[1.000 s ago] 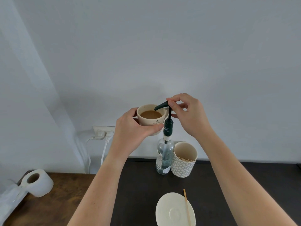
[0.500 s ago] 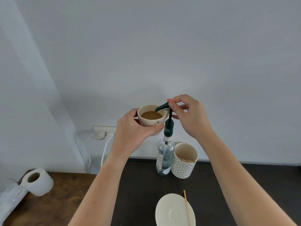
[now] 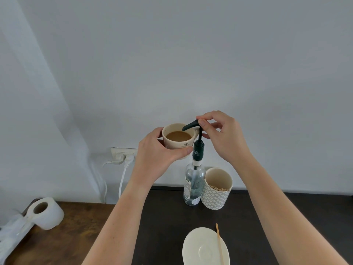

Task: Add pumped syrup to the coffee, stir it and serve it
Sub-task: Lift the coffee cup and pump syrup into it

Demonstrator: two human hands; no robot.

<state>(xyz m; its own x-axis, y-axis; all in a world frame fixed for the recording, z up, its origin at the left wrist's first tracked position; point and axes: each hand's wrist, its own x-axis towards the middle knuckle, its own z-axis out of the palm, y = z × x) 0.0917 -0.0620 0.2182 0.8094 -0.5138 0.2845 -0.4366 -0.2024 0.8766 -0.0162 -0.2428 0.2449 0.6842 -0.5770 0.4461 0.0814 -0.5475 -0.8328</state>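
My left hand holds a cream cup of milky coffee up in the air, under the spout of a dark green pump. The pump tops a clear glass syrup bottle that stands on the dark table near the wall. My right hand pinches the pump head from above, fingertips on its top. A cream saucer lies near the table's front edge, with a thin wooden stir stick resting across its right side.
A patterned white cup of wooden sticks stands right of the bottle. A paper roll lies on the brown tabletop at the left. A wall socket with white plugs and cables is behind the left arm.
Both hands, the cup and the pump stay almost in the same place; the view shifts only slightly. The pump head looks equally raised throughout.
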